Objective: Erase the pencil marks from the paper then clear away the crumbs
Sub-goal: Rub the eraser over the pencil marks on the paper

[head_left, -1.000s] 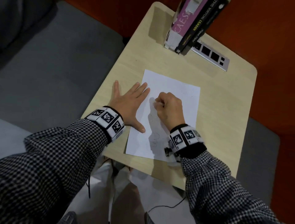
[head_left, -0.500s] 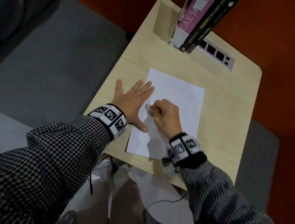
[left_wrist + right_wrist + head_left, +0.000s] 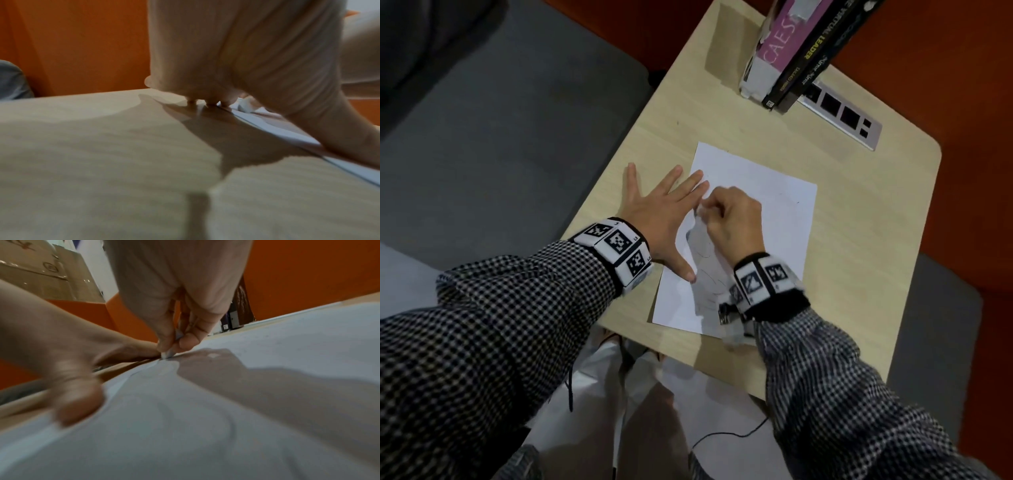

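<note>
A white sheet of paper [image 3: 767, 219] lies on the small wooden table [image 3: 859, 212], with faint pencil lines [image 3: 710, 270] near its left side. My left hand [image 3: 661, 209] lies flat with spread fingers, pressing the paper's left edge [image 3: 292, 134] down. My right hand [image 3: 729, 219] pinches a small white eraser [image 3: 167, 354] between thumb and fingers, its tip on the paper next to the left fingertips. In the left wrist view the eraser [image 3: 244, 105] shows beyond the fingers. A few dark specks [image 3: 798, 202] dot the paper's right part.
Several books [image 3: 801, 48] lean at the table's far edge, over a grey socket strip [image 3: 842, 114]. An orange wall [image 3: 962, 85] runs behind the table. Grey carpet [image 3: 500, 137] lies to the left. Cardboard boxes [image 3: 41, 272] show in the right wrist view.
My right hand has slid the eraser leftward across the paper, from its middle to beside the left fingertips. The left hand has stayed flat on the paper's edge.
</note>
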A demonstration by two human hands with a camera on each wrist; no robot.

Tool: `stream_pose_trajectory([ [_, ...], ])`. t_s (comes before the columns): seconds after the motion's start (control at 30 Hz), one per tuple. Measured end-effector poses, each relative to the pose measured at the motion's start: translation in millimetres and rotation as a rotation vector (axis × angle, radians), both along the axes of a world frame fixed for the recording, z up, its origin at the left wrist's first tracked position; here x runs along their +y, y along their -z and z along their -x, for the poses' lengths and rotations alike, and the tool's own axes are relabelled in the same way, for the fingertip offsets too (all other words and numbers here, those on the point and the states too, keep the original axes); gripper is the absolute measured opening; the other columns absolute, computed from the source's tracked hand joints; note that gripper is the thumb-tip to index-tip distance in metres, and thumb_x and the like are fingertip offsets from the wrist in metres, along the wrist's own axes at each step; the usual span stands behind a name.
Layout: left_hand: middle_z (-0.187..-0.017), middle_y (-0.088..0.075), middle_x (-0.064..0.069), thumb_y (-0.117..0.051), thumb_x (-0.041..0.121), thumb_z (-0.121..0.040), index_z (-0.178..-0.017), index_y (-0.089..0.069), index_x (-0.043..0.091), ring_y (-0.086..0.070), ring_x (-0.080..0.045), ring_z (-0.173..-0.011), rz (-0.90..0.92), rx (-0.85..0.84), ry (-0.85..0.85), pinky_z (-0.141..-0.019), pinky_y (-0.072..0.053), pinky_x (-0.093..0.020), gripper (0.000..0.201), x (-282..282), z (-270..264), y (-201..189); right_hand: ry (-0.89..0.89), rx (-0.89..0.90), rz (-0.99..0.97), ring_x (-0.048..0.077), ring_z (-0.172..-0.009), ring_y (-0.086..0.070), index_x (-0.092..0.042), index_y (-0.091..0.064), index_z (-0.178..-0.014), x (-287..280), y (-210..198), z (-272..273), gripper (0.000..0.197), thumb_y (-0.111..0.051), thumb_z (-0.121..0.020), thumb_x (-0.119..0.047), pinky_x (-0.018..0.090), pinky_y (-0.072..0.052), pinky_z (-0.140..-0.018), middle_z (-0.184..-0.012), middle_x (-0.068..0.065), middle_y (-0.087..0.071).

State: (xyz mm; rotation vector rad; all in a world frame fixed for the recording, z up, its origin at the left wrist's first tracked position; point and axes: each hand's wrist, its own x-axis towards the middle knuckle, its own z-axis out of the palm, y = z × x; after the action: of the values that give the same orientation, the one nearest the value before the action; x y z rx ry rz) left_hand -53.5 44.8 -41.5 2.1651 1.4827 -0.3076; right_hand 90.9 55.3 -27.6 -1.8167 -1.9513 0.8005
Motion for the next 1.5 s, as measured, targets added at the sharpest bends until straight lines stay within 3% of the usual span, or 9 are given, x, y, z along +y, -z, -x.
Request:
stream_pose_trajectory([
  [0.1,-0.157,0.027,0.017,-0.063,0.09,-0.039,-0.151,0.018,0.032,0.028,-0.014,-0.144,0.001,-0.016,-0.015,-0.098,0.017,-0.075,0.149,0,1,1,-0.062,0.01,0.016,0.03,-0.065,-0.056,-0.001,-0.062,-0.067,-37,-5,4,0.016,-0.062,-0.082,-0.007,0.035,-0.045,-0.059,-0.071,0.017,-0.06],
  [0.47,-0.158,0.024,0.016,-0.064,0.09,-0.039,-0.152,0.016,0.029,0.025,-0.014,-0.145,-0.029,-0.022,-0.023,-0.098,0.017,-0.074,0.151,-1,1,1,-0.063,0.045,0.029,0.03,-0.068,-0.059,-0.002,-0.063,-0.068,-34,-5,7,0.011,-0.061,-0.078,-0.002,0.041,-0.049,-0.062,-0.073,0.016,-0.062],
  [0.6,-0.157,0.024,0.017,-0.064,0.089,-0.039,-0.151,0.017,0.03,0.026,-0.014,-0.145,-0.019,-0.033,-0.024,-0.098,0.018,-0.074,0.151,0,1,1,-0.001,0.01,0.014,0.026,-0.073,-0.059,-0.005,-0.065,-0.072,2,-1,10,0.008,-0.06,-0.077,-0.002,0.033,-0.047,-0.066,-0.077,0.013,-0.065],
  [0.73,-0.157,0.024,0.018,-0.065,0.089,-0.036,-0.151,0.016,0.03,0.026,-0.014,-0.145,-0.028,-0.028,-0.026,-0.098,0.018,-0.074,0.153,-1,1,4,-0.034,0.026,0.029,0.029,-0.071,-0.06,-0.002,-0.063,-0.069,-41,-2,12,0.01,-0.058,-0.078,-0.002,0.038,-0.049,-0.065,-0.075,0.015,-0.063],
  [0.9,-0.157,0.025,0.017,-0.066,0.088,-0.039,-0.15,0.019,0.03,0.027,-0.014,-0.144,-0.004,-0.022,-0.025,-0.098,0.018,-0.074,0.152,0,0,1,-0.008,-0.013,0.042,0.029,-0.072,-0.058,-0.006,-0.062,-0.071,-2,-2,15,0.01,-0.057,-0.077,-0.001,0.036,-0.048,-0.066,-0.076,0.014,-0.064],
  [1.07,-0.157,0.026,0.016,-0.072,0.078,-0.046,-0.15,0.02,0.03,0.026,-0.015,-0.145,-0.007,0.005,-0.028,-0.1,0.012,-0.077,0.147,0,-1,1,-0.035,-0.007,0.022,0.029,-0.063,-0.057,-0.002,-0.06,-0.065,-57,-5,10,0.013,-0.061,-0.077,-0.003,0.027,-0.037,-0.056,-0.069,0.016,-0.061],
  [1.23,-0.157,0.025,0.016,-0.066,0.088,-0.039,-0.15,0.019,0.03,0.027,-0.015,-0.144,-0.004,-0.037,-0.018,-0.097,0.019,-0.074,0.151,-1,0,2,0.007,-0.017,0.068,0.025,-0.073,-0.059,-0.003,-0.064,-0.071,-5,-6,11,0.008,-0.06,-0.078,-0.004,0.031,-0.044,-0.064,-0.075,0.011,-0.066],
  [1.43,-0.156,0.027,0.016,-0.069,0.081,-0.047,-0.149,0.022,0.03,0.028,-0.015,-0.144,-0.001,-0.003,-0.022,-0.1,0.013,-0.077,0.146,-1,0,1,-0.069,-0.015,0.082,0.025,-0.064,-0.055,-0.002,-0.061,-0.067,-62,-10,5,0.022,-0.058,-0.08,-0.019,0.029,-0.034,-0.056,-0.07,0.015,-0.06],
  [1.5,-0.156,0.028,0.016,-0.068,0.085,-0.043,-0.15,0.022,0.029,0.028,-0.015,-0.144,0.006,-0.008,-0.016,-0.099,0.015,-0.075,0.149,0,0,0,-0.031,-0.005,0.093,0.025,-0.069,-0.058,-0.003,-0.065,-0.068,-41,-10,3,0.016,-0.059,-0.079,-0.013,0.03,-0.041,-0.06,-0.074,0.014,-0.063],
])
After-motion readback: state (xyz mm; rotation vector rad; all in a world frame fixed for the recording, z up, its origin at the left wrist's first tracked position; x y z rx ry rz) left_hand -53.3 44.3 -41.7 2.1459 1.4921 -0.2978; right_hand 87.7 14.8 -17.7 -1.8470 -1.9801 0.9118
